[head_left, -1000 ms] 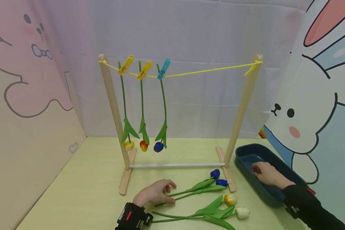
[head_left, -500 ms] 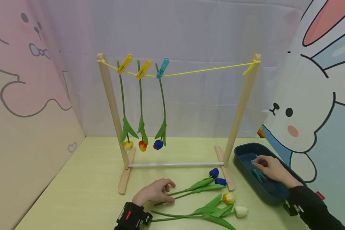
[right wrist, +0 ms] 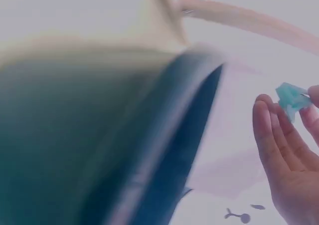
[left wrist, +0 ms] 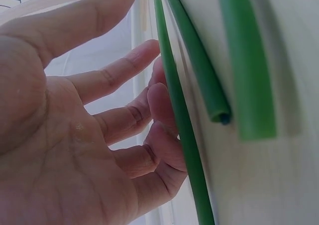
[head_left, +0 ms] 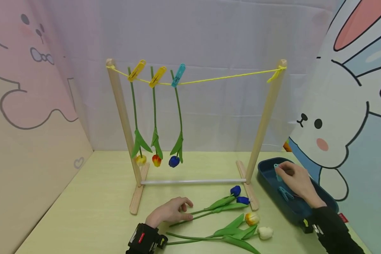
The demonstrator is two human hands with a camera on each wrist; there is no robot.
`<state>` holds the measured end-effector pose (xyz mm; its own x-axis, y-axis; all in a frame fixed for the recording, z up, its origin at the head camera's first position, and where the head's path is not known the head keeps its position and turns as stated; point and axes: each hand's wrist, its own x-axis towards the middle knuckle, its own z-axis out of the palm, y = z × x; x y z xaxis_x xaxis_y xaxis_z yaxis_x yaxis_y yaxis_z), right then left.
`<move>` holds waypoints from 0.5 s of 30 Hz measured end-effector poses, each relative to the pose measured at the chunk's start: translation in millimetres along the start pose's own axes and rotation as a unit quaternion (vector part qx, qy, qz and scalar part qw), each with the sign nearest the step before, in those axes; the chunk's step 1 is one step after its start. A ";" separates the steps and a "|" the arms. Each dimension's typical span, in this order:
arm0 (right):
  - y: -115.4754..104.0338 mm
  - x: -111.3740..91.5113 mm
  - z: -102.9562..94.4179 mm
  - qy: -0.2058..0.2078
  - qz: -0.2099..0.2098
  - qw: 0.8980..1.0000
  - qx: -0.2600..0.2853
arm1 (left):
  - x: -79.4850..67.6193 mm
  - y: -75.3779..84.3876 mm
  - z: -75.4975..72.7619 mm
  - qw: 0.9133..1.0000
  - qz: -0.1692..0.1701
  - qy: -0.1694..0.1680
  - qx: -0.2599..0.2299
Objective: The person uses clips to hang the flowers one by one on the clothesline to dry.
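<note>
Pinched in right hand [head_left: 296,178]: one blue peg [head_left: 277,172]

Head view: blue peg held in thumb and fingers, over the tub [head_left: 292,214]. Second peg [head_left: 285,194], inside, below the grip. Left of grip, lower: four loose tulips [head_left: 236,191], left hand [head_left: 169,211] at the blue pair's stems. Left of grip, higher: line [head_left: 228,76], three hung tulips [head_left: 174,161]. Step, as judged: fetching a peg for a fourth flower. Next move probably calls for lifting it clear of the tub and raising one stem.

Left wrist view: fingers loosely bent beside a stem [left wrist: 191,160], not clenched; contact unclear.

Right wrist view: blue peg at fingertips; tub left of grip, blurred.
</note>
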<state>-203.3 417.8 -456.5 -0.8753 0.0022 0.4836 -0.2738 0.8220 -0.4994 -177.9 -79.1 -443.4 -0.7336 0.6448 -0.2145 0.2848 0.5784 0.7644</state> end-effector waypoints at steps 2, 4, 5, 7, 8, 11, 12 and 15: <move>1.9 2.6 5.2 0.016 -0.005 0.999 0.032 | 0.1 -0.3 0.3 1.000 0.000 0.001 -0.002; -16.8 3.2 3.3 0.018 0.002 0.998 0.068 | 0.3 -0.6 0.6 1.000 0.000 0.003 -0.002; -30.5 3.0 2.0 0.021 0.011 0.997 0.076 | 0.3 -0.5 0.7 1.000 -0.001 0.004 -0.003; -61.8 1.0 -1.6 0.025 0.022 0.995 0.092 | 0.5 -0.5 0.9 1.000 0.000 0.007 -0.002; -75.6 0.4 -1.4 0.033 0.032 0.995 0.085 | 0.5 -0.4 1.1 1.000 0.001 0.009 0.000; -119.8 -1.2 -4.5 0.045 0.040 0.992 0.112 | 0.4 0.3 1.8 1.000 0.009 0.018 0.010; -131.1 -1.3 -4.4 0.048 0.042 0.990 0.127 | 0.3 0.3 2.1 1.000 0.014 0.023 0.015; -149.4 -2.2 2.7 0.071 0.051 0.983 0.159 | 0.3 1.5 3.9 0.999 0.023 0.035 0.029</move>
<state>-161.6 293.5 -384.9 -0.8463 0.1734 0.5037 -0.3186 0.5931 -0.7394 -175.3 -76.1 -444.7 -0.7605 0.6350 -0.1355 0.3524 0.5790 0.7353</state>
